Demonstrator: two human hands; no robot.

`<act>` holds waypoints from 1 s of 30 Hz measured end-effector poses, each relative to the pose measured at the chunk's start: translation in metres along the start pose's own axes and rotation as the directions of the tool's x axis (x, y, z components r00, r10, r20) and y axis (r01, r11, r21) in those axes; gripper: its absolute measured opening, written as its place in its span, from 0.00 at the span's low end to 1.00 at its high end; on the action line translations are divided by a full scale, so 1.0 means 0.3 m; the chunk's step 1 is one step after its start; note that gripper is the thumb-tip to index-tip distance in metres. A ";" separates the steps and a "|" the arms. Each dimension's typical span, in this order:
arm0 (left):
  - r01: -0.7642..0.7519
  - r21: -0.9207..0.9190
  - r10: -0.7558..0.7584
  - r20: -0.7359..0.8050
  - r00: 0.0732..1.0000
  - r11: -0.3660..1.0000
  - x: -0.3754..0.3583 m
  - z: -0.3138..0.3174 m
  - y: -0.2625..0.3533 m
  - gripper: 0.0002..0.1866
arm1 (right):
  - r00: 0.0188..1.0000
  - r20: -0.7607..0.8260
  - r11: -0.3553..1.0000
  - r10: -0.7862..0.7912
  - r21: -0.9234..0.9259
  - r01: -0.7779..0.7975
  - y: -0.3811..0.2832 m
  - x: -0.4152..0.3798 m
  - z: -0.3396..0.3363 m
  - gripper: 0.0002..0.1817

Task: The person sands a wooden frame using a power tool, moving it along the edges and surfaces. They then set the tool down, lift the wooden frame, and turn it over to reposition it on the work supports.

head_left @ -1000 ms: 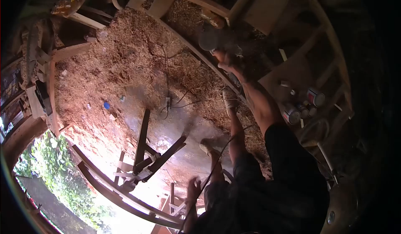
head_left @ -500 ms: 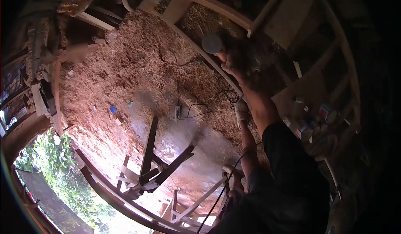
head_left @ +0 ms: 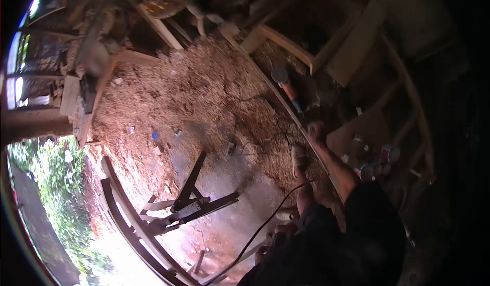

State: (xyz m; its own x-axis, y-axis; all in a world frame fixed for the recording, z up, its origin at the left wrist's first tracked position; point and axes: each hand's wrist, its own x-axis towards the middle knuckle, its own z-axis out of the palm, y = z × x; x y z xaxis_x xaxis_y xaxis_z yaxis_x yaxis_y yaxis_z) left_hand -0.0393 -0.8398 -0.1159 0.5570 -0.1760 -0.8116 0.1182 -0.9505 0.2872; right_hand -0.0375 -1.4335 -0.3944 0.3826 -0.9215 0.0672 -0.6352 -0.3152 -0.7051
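Observation:
An orange-bodied angle grinder (head_left: 289,89) with a round grey disc lies in the shade beside a long wooden rail (head_left: 270,84). My right hand (head_left: 317,132) is drawn back from the grinder and apart from it, close to the same rail. Its fingers look bent but are blurred and dark. My left hand (head_left: 286,229) is low in the view near my legs, its fingers curled around something dark that I cannot make out. A black cord (head_left: 265,222) runs past this hand toward the bottom edge.
Wood shavings (head_left: 184,87) cover the floor. A dark wooden frame (head_left: 189,204) stands near curved timbers (head_left: 122,209) at lower left. Several cans (head_left: 390,153) sit on a board at right. A blue cap (head_left: 155,135) and a shoe (head_left: 298,158) show on the floor.
My right hand has let go of the grinder and pulled back toward my body. The view has swung, shifting the scene. My left hand stays low near my legs.

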 end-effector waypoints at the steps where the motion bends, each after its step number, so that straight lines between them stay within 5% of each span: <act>1: -0.038 0.008 0.038 -0.019 0.999 0.999 0.013 -0.016 0.009 0.23 | 0.983 0.043 0.984 0.177 0.024 -0.178 -0.067 -0.091 -0.081 0.14; 3: -0.120 0.028 0.121 -0.050 0.991 0.992 0.063 -0.049 -0.014 0.22 | 0.940 0.024 0.938 0.340 -0.073 -0.338 -0.155 -0.272 -0.207 0.23; 4: -0.448 0.100 0.449 0.013 0.893 0.888 0.127 -0.062 -0.083 0.25 | 0.942 -0.007 0.937 0.336 -0.101 -0.335 -0.187 -0.360 -0.263 0.23; 5: -0.186 -0.302 0.193 -0.007 0.981 0.935 0.149 -0.052 -0.121 0.28 | 0.943 -0.031 0.934 0.330 -0.133 -0.331 -0.206 -0.463 -0.319 0.24; 7: -0.023 -0.668 0.016 -0.016 1.000 0.744 0.119 -0.074 -0.084 0.32 | 0.946 -0.034 0.850 0.324 -0.429 -0.306 -0.180 -0.643 -0.338 0.21; 8: -0.095 -0.781 0.109 -0.035 0.993 0.618 0.113 -0.078 -0.114 0.31 | 0.838 0.041 0.836 0.545 0.050 -0.546 -0.195 -0.735 -0.353 0.20; 9: -0.129 -0.871 0.214 -0.028 0.976 0.474 0.105 -0.097 -0.135 0.31 | 0.674 0.113 0.551 0.730 0.485 -0.679 -0.212 -0.827 -0.370 0.21; 10: -0.199 -0.894 0.281 -0.087 0.956 0.400 0.039 -0.134 -0.108 0.30 | 0.642 0.182 0.442 0.745 0.586 -0.679 -0.282 -0.904 -0.378 0.20; 13: -0.408 -0.870 0.305 -0.323 0.896 0.277 -0.152 -0.240 -0.062 0.31 | 0.765 0.400 0.589 0.505 0.488 -0.644 -0.550 -1.140 -0.382 0.20; 16: -0.520 -0.851 0.302 -0.479 0.824 0.070 -0.329 -0.371 -0.108 0.31 | 0.740 0.658 0.784 0.138 0.384 -0.487 -0.880 -1.401 -0.404 0.20; 19: -0.575 -0.798 0.242 -0.603 0.760 -0.183 -0.428 -0.528 -0.209 0.31 | 0.540 0.804 0.887 -0.249 0.413 -0.206 -1.240 -1.632 -0.479 0.20; 23: -0.577 -0.667 0.038 -0.669 0.742 -0.471 -0.530 -0.634 -0.445 0.31 | 0.168 0.769 0.786 -0.616 0.613 0.081 -1.673 -1.861 -0.520 0.20; 27: -0.538 -0.578 -0.089 -0.626 0.775 -0.613 -0.532 -0.592 -0.544 0.32 | -0.089 0.667 0.648 -0.740 0.742 0.172 -1.950 -2.032 -0.481 0.21; 30: -0.568 -0.630 -0.093 -0.622 0.777 -0.530 -0.615 -0.563 -0.568 0.32 | -0.284 0.667 0.610 -0.689 0.745 0.270 -2.010 -2.075 -0.455 0.22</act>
State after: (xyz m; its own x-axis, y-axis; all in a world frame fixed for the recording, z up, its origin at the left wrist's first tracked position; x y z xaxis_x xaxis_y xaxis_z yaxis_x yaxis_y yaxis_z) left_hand -0.0233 -0.6020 0.0709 0.9336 0.1107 -0.3408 0.1389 0.7650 0.6289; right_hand 0.0157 -0.7009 0.0854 0.7763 0.6303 -0.0036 0.2160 -0.2714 -0.9379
